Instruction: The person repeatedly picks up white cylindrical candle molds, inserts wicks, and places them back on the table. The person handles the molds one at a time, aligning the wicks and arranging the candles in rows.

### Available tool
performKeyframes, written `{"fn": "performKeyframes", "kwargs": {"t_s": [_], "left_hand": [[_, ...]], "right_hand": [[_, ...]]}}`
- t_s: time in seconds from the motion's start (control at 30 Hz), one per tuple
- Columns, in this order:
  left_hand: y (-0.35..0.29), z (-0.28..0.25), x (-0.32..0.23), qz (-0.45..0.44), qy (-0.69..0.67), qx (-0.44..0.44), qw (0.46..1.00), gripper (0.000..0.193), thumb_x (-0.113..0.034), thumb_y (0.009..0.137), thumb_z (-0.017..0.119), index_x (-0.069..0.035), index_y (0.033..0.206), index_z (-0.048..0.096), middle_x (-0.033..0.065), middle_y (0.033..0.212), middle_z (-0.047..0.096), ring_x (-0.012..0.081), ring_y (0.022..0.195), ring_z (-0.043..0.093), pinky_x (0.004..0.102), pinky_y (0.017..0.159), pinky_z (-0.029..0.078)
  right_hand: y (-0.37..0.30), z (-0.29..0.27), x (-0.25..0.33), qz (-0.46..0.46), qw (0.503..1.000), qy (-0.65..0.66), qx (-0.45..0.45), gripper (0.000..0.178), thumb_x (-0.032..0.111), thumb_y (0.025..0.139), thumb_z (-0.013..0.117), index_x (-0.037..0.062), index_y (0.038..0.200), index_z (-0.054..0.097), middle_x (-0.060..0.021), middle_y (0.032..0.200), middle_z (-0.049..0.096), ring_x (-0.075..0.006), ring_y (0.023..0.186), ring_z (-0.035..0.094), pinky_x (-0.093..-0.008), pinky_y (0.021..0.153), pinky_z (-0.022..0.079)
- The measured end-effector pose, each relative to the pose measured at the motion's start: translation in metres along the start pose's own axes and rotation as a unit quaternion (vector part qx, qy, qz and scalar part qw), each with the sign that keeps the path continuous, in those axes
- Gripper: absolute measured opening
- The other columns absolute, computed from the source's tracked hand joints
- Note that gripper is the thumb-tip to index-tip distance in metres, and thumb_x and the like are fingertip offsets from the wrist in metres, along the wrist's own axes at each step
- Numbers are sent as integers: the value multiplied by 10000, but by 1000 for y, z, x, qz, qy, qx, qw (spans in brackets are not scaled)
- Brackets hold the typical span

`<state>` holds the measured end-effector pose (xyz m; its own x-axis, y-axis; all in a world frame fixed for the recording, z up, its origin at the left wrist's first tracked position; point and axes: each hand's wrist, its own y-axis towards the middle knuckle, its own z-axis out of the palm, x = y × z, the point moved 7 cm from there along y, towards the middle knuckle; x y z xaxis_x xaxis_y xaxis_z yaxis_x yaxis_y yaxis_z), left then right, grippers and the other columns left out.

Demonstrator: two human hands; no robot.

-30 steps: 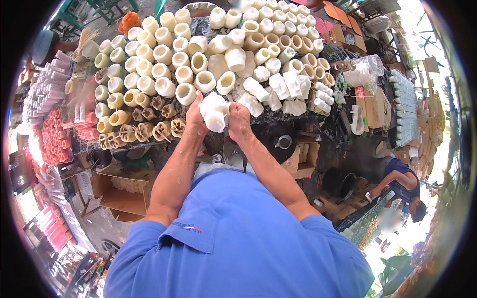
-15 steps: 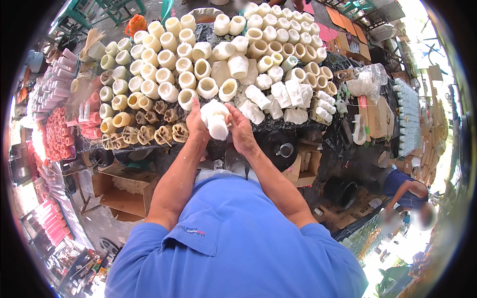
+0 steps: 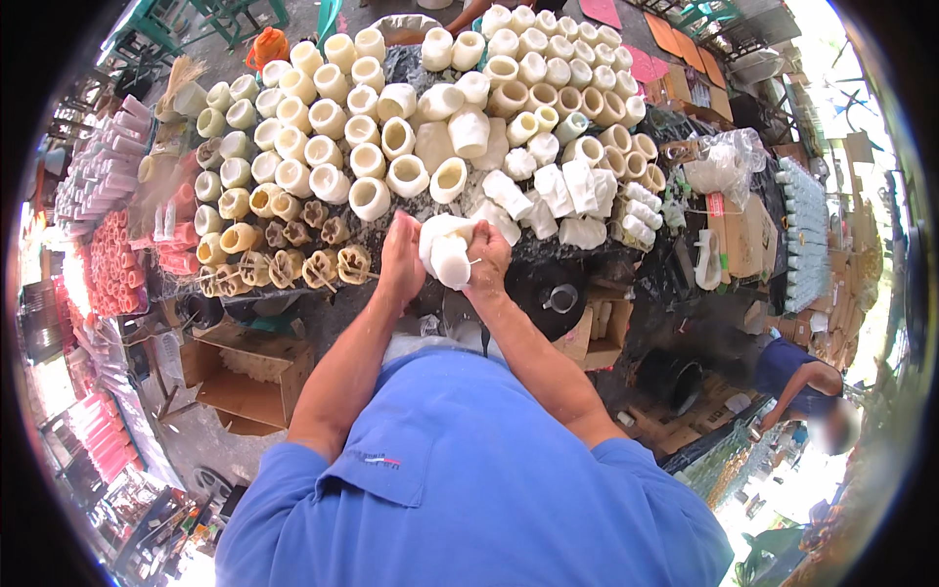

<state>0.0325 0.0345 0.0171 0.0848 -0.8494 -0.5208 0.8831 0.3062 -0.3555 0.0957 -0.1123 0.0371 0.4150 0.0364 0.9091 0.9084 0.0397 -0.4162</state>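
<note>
A white candle [image 3: 451, 262] with a thick, folded white wax layer around its upper part is between my hands, just off the table's near edge. A thin wick-like stub sticks out beside its smooth lower end. My right hand [image 3: 488, 262] has its fingers bent around the candle's right side. Along the left side stands my left hand [image 3: 399, 262], fingers stretched out and fairly straight; whether its palm presses on the wax is hard to see. Beyond my hands are hollow cream wax cups [image 3: 369, 198] and crumpled white wax pieces [image 3: 506, 194].
Rows of cream wax cups fill the table. Brown flower-shaped pieces [image 3: 321, 266] line its front left. Pink candles [image 3: 117, 264] stand farther left. Below are an open cardboard box [image 3: 240, 382] and a dark round container with a metal cup [image 3: 560, 297]. Another person [image 3: 797, 382] works at the lower right.
The white candle has moved slightly right and toward me and tilted. My left hand's fingers have straightened, while the right hand's have curled further around it.
</note>
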Motion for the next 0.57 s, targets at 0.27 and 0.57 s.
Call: {"fn": "performKeyframes", "kwargs": {"t_s": [0.27,0.57], "left_hand": [[-21,52,-26,87,168,-57,980,390,-315,1155,522,27,1282,657,89,1172,726,137,1042,691,296,927,560],[0,46,-40,-16,233,-178,956,432,-342,1153,527,48,1198,709,73,1033,771,135,868,712,319,827,600]], "right_hand": [[8,4,37,-122,991,-48,-4,317,247,1123,578,-13,981,690,-76,836,707,-138,770,620,-346,716,534],[14,27,33,44,951,286,107,370,327,1163,495,0,1152,667,-84,1032,751,-164,889,723,-324,818,622]]}}
